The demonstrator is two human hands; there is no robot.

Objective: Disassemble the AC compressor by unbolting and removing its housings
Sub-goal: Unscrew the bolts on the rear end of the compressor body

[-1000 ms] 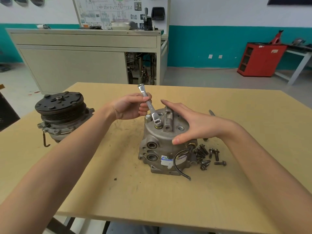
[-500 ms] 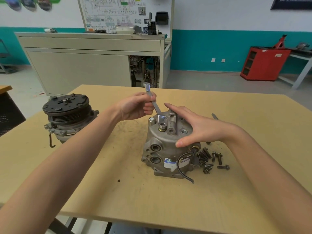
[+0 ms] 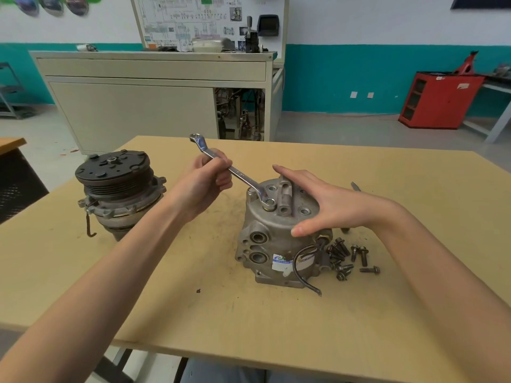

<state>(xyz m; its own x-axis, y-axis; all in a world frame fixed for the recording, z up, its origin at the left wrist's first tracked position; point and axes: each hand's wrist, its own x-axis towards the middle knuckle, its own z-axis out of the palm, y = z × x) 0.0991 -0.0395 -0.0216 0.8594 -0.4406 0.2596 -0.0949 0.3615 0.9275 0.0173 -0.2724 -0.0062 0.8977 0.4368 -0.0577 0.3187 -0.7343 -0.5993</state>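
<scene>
AC compressor body [image 3: 276, 230], standing on end near the middle of the wooden table [image 3: 249, 313], flat cast end housing uppermost. Two round ports [image 3: 258, 246] face the near side, with a blue-and-white label [image 3: 281, 262] to their right and a black wire [image 3: 302, 268] looping down off the casing to the tabletop.

The ring end of a combination wrench [image 3: 240, 176] is seated over a bolt head [image 3: 269, 202] on the top face. The shank slopes up and away to the left, and its open end stands free above the fist. The left hand [image 3: 208, 181] grips the shank, fingers curled round it. The right hand [image 3: 323, 205] lies across the top of the housing with fingers straight and slightly spread, its thumb pressed to the near side wall.

Loose flanged bolts [image 3: 348, 258] lie in a small heap on the table just right of the compressor base. A thin metal tool [image 3: 356, 186] shows past the right hand, too hidden to name.

A second unit with a clutch plate and pulley [image 3: 114, 175] stands well apart at the table's left. Beyond the table are a beige training bench [image 3: 154, 103] with a wiring-diagram board [image 3: 193, 20] and, at the right wall, a red cabinet [image 3: 439, 100].
</scene>
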